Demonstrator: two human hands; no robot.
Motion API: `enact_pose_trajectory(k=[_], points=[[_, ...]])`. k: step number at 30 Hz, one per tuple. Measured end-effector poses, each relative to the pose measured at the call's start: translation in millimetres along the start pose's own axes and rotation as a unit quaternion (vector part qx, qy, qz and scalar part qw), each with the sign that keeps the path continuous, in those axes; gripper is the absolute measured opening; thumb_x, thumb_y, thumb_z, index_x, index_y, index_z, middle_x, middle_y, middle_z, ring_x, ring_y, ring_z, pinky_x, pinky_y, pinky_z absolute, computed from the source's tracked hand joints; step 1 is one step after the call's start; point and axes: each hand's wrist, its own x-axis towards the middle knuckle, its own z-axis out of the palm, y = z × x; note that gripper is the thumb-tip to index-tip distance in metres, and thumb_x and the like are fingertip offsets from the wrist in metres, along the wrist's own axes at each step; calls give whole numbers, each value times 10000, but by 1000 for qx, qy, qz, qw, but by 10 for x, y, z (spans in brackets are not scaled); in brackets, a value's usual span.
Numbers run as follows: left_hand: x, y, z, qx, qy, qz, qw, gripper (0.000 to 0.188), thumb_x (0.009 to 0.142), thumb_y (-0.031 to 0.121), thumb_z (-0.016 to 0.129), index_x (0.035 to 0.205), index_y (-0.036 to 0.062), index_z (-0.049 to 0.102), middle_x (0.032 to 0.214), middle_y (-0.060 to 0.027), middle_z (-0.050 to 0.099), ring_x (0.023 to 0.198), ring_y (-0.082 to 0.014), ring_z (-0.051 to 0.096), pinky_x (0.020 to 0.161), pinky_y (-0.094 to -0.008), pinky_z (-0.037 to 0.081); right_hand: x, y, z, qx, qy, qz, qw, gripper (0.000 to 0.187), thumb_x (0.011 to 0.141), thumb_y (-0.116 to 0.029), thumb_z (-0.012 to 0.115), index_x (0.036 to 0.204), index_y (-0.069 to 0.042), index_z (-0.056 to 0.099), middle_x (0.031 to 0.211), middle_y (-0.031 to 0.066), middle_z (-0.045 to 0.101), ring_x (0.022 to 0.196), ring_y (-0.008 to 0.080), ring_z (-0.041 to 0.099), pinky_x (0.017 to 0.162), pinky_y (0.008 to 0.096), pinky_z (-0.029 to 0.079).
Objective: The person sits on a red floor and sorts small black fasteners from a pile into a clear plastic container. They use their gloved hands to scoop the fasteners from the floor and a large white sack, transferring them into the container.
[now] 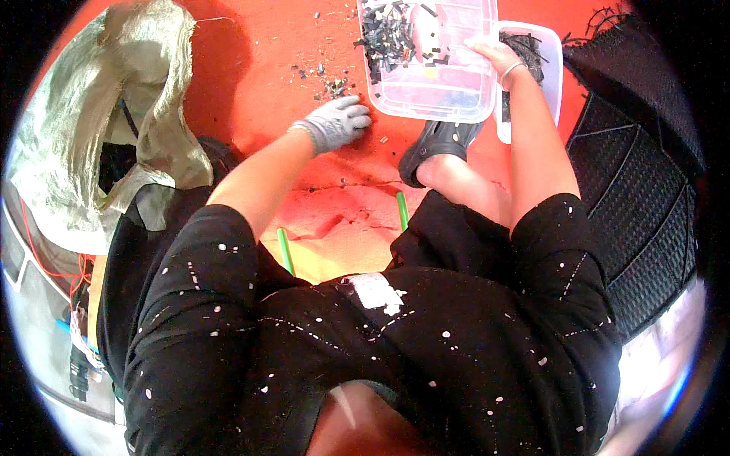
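My left hand (334,124), in a grey glove, rests low over the red floor with its fingers apart and nothing visible in them. Just beyond its fingertips lies a small heap of dark and pale scraps (332,87). My bare right hand (498,57), with a band at the wrist, grips a clear plastic box (437,109) by its right side. Inside, many short black strips (386,39) gather toward the left, with some pale pieces beside them. The box appears tilted. What is under my left palm is hidden.
A second clear bin (553,76) with dark strips stands right of the box. My black clog (437,148) is below the box. A pale woven sack (68,114) stands at left, black woven material (639,190) at right. Green bars (285,251) show below my arms.
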Motion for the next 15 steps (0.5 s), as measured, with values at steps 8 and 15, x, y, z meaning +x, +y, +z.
enact_pose_trajectory(k=[8, 15], points=[[-224, -491, -409, 50, 7, -134, 990, 233, 818, 220, 489, 991, 216, 645, 1240, -5, 509, 1255, -204, 371, 1082, -435, 244, 14, -12, -18, -23, -24, 9, 999, 368, 782, -259, 695, 1061, -32, 617, 989, 70, 651, 901, 176, 619, 794, 338, 503], [-419, -690, -732, -13, 118, -321, 940, 681, 724, 391, 673, 1328, 267, 385, 1309, -89, 431, 1137, -306, 472, 924, -454, 410, -5, -33, -4, -36, -8, 22, 999, 383, 783, -255, 693, 1078, -25, 611, 1038, 81, 634, 930, 187, 608, 805, 345, 499]])
